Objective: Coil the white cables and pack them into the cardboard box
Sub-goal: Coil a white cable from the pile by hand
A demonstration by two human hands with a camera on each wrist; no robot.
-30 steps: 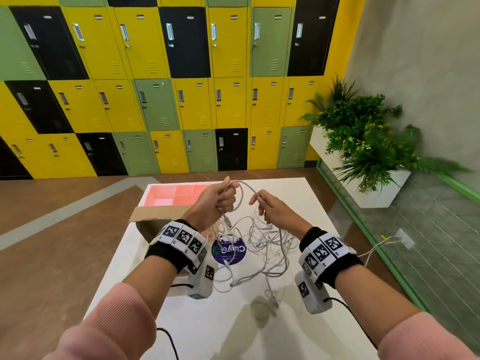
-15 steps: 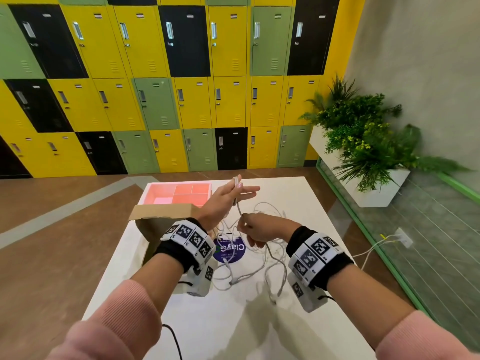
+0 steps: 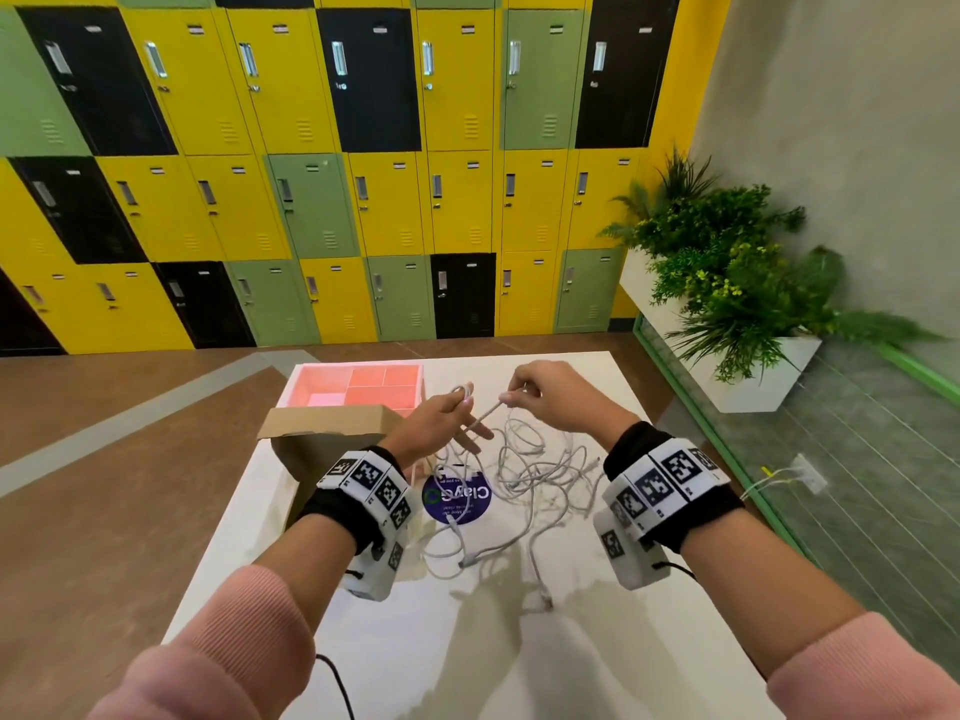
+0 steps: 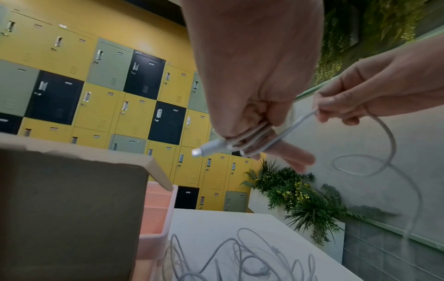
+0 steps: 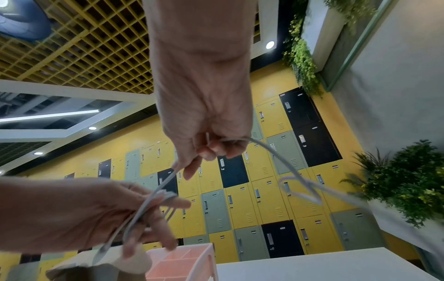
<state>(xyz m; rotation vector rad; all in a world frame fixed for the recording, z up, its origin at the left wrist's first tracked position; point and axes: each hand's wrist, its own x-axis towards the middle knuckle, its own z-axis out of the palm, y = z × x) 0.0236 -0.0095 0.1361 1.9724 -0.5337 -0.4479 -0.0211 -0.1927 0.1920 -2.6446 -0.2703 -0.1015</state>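
Above counter (image 3: 363, 641): my left hand (image 3: 436, 426) grasps white cable (image 3: 485, 410) wound round its fingers (image 4: 295, 157); my right hand (image 3: 550, 402) pinches same cable. Remaining cables (image 3: 540, 480) lie tangled on counter beside cardboard box (image 3: 322, 439).

Bright, even light falls from ceiling lamps (image 5: 270, 44). Soft arm shadows lie on the near table (image 3: 483, 662). The lockers (image 3: 332, 148) bow outward at the head view's edges. In the wrist views the box (image 4: 72, 213) is blurred and dark, and the plant (image 5: 408, 182) is smeared.
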